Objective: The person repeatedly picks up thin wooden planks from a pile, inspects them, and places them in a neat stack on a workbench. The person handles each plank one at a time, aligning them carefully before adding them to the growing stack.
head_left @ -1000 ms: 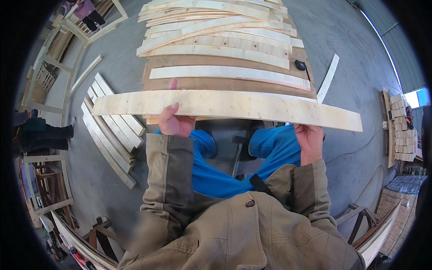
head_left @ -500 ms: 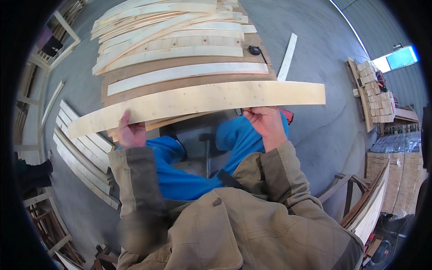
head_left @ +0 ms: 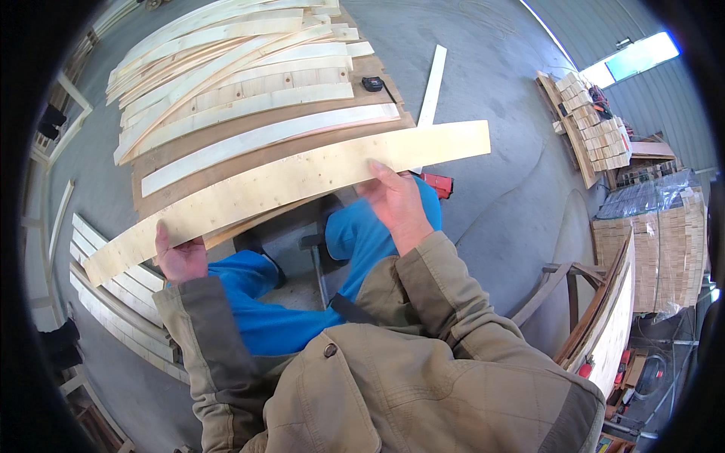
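A long pale wooden board [head_left: 294,181] lies tilted across both my hands, its right end higher in the picture than its left. My left hand [head_left: 181,257] grips its near edge close to the left end, thumb on the upper face and fingers beneath. Right of the middle, my right hand [head_left: 395,200] holds the same edge with the thumb on top; its other fingers are slightly blurred and partly hidden. Beyond the board, a single whitish plank [head_left: 264,147] rests on a brown panel [head_left: 226,134]. A heap of similar planks [head_left: 242,75] lies farther back.
A black tape measure [head_left: 372,84] sits at the panel's right side. One plank [head_left: 433,87] lies beyond it on the grey floor. Several planks [head_left: 124,302] are stacked at left. A red tool-like object [head_left: 438,186] is beside my right knee. Wrapped wood stacks [head_left: 649,249] stand at right.
The board has tilted, its left end now lower in the picture. My right hand has shifted left along it, its thumb now on the upper face. The whole view has turned somewhat.
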The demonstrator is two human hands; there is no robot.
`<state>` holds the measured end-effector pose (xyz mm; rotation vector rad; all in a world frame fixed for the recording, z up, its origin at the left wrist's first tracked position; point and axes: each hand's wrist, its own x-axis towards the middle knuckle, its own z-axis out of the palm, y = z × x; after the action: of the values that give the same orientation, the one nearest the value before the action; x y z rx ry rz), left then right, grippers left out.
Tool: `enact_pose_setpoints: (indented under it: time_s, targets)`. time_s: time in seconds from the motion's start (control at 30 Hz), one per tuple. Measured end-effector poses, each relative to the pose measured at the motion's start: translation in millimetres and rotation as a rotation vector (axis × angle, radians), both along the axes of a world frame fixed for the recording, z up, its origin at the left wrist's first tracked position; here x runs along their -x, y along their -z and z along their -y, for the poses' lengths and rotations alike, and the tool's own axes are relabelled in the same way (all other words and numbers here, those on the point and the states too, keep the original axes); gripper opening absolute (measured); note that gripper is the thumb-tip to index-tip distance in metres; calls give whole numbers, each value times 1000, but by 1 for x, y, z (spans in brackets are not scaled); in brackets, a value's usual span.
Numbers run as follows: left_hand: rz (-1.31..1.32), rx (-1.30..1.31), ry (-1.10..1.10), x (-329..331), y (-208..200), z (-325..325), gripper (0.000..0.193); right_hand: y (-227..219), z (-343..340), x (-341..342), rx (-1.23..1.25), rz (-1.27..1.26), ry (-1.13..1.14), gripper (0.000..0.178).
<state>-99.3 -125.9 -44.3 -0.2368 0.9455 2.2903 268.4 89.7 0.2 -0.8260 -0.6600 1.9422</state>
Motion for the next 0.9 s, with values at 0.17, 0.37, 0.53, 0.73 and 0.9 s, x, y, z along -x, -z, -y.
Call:
enact_pose_setpoints:
  time_s: [0.17,0.37,0.53,0.73,0.9]
  targets:
    - [14,20,-24,-3,-7,-1,46,-5,1,0,19,-7,27,30]
    - [9,32,-28,2,-3,-1,48,-10,-1,0,84,-51,38,43]
    - [43,58,-62,7,3,2,45,-12,-2,1,133,-20,47,47]
    - [52,0,-2,6,6,-2,41,6,-2,-3,-34,34,19,43]
    - [17,18,-82,-15,1,-11,32,9,-12,-3,-12,46,55,34]
